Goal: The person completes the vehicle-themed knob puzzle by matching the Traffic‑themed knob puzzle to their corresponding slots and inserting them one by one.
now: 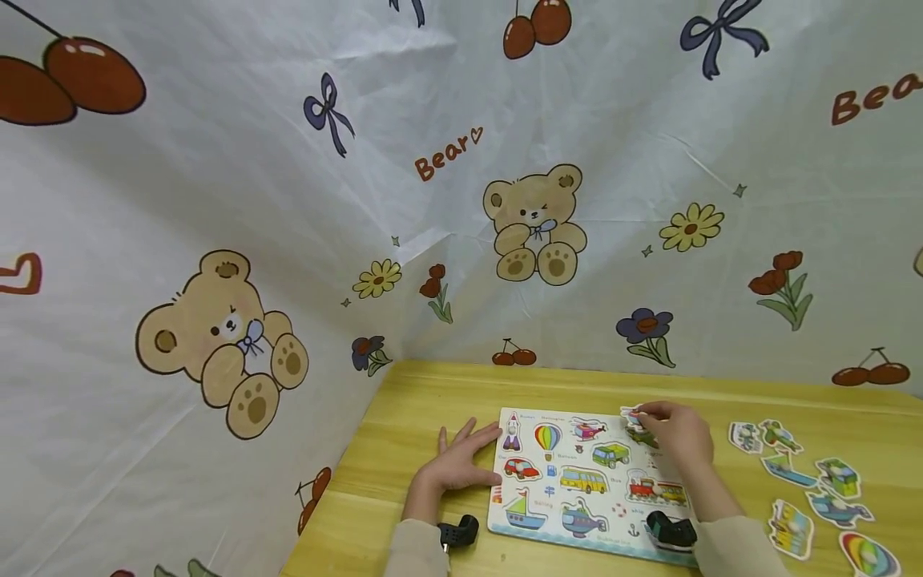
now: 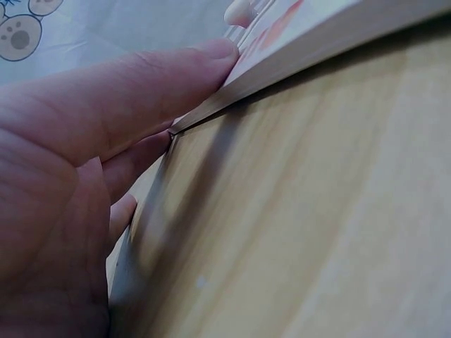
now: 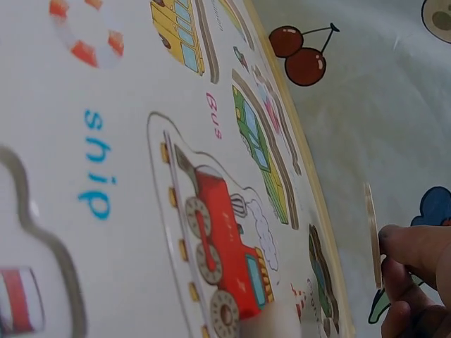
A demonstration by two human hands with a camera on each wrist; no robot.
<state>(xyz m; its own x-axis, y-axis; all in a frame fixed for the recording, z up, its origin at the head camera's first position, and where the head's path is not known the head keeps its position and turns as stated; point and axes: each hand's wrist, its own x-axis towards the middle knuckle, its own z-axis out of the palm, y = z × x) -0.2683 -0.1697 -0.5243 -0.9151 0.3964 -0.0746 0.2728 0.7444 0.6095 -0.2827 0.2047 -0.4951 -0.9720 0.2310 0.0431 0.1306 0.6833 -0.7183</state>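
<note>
A white wooden puzzle board point(image 1: 613, 546) with pictures of vehicles lies on the table. My left hand point(image 1: 461, 463) is at its left edge, fingers spread and straight. In the left wrist view, the thumb point(image 2: 176, 81) presses on the board's side. Over the upper right corner, my right hand point(image 1: 681, 437) pinches a thin flat puzzle piece point(image 1: 629, 413) between thumb and fingertips. The right wrist view shows this piece point(image 3: 374, 239) edge-on, raised off the board, its picture hidden there. Beneath the hand is a green picture point(image 1: 641, 435) on the board. The red train point(image 1: 652, 489) is nearer my wrist.
Several loose puzzle pieces lie right of the board, among them a sailboat point(image 1: 789, 471), a green truck point(image 1: 839, 478) and a balloon point(image 1: 869, 554). Black wrist devices point(image 1: 459, 531) are on both arms. A bear-printed cloth point(image 1: 461, 312) hangs behind the wooden table point(image 1: 433, 393).
</note>
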